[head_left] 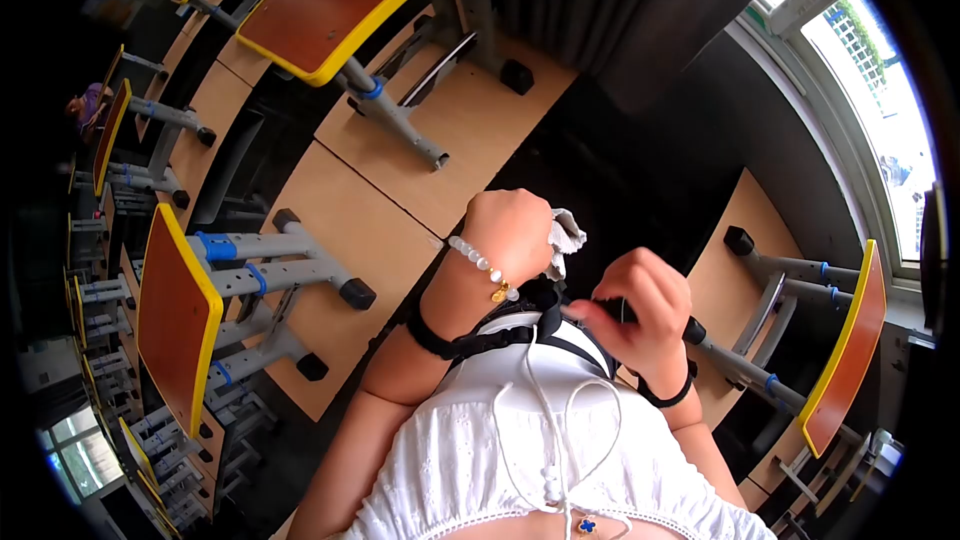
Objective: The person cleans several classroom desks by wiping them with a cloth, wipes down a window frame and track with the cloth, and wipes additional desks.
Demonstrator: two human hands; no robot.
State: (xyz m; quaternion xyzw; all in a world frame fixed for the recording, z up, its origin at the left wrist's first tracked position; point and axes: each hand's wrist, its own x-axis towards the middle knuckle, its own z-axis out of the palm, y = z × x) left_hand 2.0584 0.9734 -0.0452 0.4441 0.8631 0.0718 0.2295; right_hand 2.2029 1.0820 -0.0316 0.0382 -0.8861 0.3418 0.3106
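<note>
Hands (508,230) (648,308), two; cloth (565,240), one; beaded bracelet (478,258), one; black wristbands (432,342) (668,401), two; blue pendant (587,526), one; windows (880,70) (85,455), two; desks (345,5), at least five: all are showing.

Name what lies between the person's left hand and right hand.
The head view shows a crumpled pale cloth at the left hand, then a dark gap before the right hand.

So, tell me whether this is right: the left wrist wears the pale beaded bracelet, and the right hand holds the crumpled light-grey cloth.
The holding hand is wrong: the head view shows the crumpled light-grey cloth in the left hand, not the right hand. The pale beaded bracelet is indeed on the left wrist.
</note>
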